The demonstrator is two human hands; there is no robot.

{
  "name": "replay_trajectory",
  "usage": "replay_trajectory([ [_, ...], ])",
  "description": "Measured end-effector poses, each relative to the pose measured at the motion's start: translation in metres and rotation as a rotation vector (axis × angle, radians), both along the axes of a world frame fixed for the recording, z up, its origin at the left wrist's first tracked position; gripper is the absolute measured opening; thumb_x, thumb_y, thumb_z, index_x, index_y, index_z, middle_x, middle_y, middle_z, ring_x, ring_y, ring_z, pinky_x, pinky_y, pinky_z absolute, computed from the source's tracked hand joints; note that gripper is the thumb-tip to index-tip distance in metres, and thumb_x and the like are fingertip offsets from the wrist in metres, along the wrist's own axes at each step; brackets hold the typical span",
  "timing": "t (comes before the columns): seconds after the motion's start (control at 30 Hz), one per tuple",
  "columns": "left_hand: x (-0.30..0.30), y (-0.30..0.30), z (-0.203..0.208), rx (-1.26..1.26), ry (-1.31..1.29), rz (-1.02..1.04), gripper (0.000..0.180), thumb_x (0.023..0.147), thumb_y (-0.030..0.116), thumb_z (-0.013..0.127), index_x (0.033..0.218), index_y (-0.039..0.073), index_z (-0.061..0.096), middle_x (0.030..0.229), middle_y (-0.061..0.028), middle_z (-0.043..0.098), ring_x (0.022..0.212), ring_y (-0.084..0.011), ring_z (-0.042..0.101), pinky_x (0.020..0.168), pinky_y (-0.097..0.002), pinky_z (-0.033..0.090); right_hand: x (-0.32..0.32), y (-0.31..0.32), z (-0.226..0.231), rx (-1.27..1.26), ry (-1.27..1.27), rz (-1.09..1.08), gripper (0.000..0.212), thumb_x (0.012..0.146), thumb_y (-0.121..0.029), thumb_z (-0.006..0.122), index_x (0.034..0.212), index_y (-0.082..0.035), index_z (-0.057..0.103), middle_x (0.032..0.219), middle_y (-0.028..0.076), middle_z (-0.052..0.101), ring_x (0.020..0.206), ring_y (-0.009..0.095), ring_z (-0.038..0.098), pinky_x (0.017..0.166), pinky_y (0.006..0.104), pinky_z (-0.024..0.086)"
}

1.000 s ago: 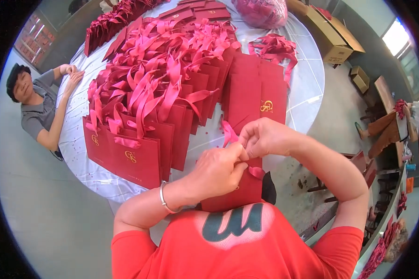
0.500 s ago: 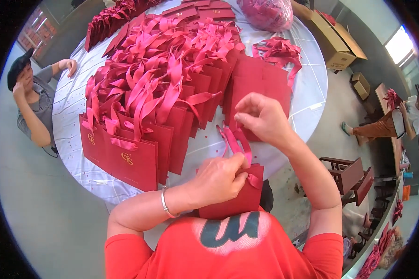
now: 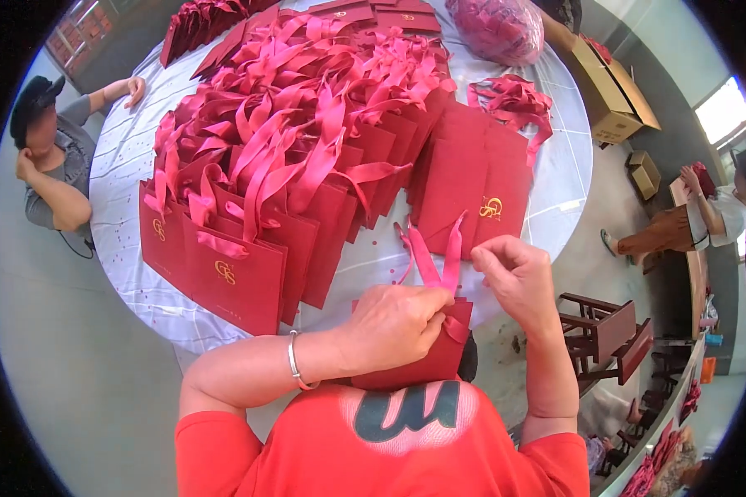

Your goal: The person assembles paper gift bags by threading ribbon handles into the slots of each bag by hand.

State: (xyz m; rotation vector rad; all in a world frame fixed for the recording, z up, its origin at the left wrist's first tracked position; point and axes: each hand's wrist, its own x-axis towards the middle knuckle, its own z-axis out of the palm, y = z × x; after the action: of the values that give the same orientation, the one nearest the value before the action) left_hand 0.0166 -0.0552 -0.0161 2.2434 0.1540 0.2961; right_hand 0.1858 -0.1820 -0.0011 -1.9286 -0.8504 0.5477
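Note:
Close to my body, a small dark-red paper gift bag (image 3: 410, 364) stands at the table's near edge. My left hand (image 3: 398, 327) is closed at the bag's top, pinching a pink ribbon (image 3: 427, 261) whose two loose ends point up and away from me. The hand covers part of the bag's opening. A bit of ribbon also lies on the bag's right side. My right hand (image 3: 518, 282) is raised just right of the ribbon, apart from it, with thumb and forefinger drawn together. Whatever may be between those fingertips cannot be made out.
Rows of red bags with ribbon handles (image 3: 282, 166) fill the round white-covered table (image 3: 124, 224). Flat red bags (image 3: 472, 174) and loose ribbons (image 3: 514, 103) lie to the right. A wrapped bundle (image 3: 501, 29) sits at the back. Another person (image 3: 58, 166) leans at the left edge.
My right hand has moved right and toward me, off the ribbon's far end. The ribbon ends now stand spread apart. My left hand still holds at the bag's top.

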Motion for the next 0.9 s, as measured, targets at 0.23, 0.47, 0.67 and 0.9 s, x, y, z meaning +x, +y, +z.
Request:
replay_trajectory([
  [0.23, 0.004, 0.010, 0.003, -0.227, 0.150, 0.004, 0.018, 0.086, 0.007, 0.062, 0.103, 0.002, 0.065, 0.092, -0.0155, 0.073, 0.086, -0.0246, 0.073, 0.074, -0.0355, 0.056, -0.006, -0.025, 0.001, 0.027, -0.095, 0.173, 0.020, 0.079, -0.011, 0.079, 0.091, 0.002, 0.070, 0.083, 0.008, 0.068, 0.073, 0.010, 0.063, 0.062, 0.0261, 0.049],
  [0.47, 0.008, 0.014, 0.006, -0.353, 0.244, 0.018, 0.016, 0.086, 0.007, 0.062, 0.101, 0.000, 0.064, 0.093, -0.0144, 0.074, 0.087, -0.0199, 0.072, 0.076, -0.0329, 0.054, -0.035, -0.048, -0.012, 0.172, -0.435, 0.182, 0.050, 0.065, -0.010, 0.089, 0.109, -0.001, 0.066, 0.093, 0.012, 0.068, 0.083, 0.020, 0.067, 0.073, 0.0309, 0.054],
  [0.67, 0.008, 0.010, 0.004, -0.284, 0.218, 0.054, 0.017, 0.084, 0.010, 0.067, 0.099, 0.001, 0.064, 0.092, -0.0144, 0.074, 0.088, -0.0215, 0.072, 0.076, -0.0347, 0.054, -0.050, -0.055, -0.011, -0.029, -0.128, 0.100, 0.046, 0.075, -0.003, 0.080, 0.116, 0.001, 0.061, 0.087, 0.011, 0.068, 0.076, 0.015, 0.066, 0.066, 0.0283, 0.053],
  [0.9, 0.010, 0.011, 0.008, -0.224, 0.231, 0.092, 0.022, 0.080, 0.017, 0.071, 0.094, 0.002, 0.063, 0.089, -0.0162, 0.073, 0.085, -0.0291, 0.071, 0.075, -0.0382, 0.053, -0.034, -0.057, 0.004, 0.093, 0.178, 0.185, 0.027, 0.090, 0.001, 0.063, 0.115, 0.001, 0.054, 0.079, 0.002, 0.059, 0.069, 0.008, 0.057, 0.062, 0.0236, 0.048],
])
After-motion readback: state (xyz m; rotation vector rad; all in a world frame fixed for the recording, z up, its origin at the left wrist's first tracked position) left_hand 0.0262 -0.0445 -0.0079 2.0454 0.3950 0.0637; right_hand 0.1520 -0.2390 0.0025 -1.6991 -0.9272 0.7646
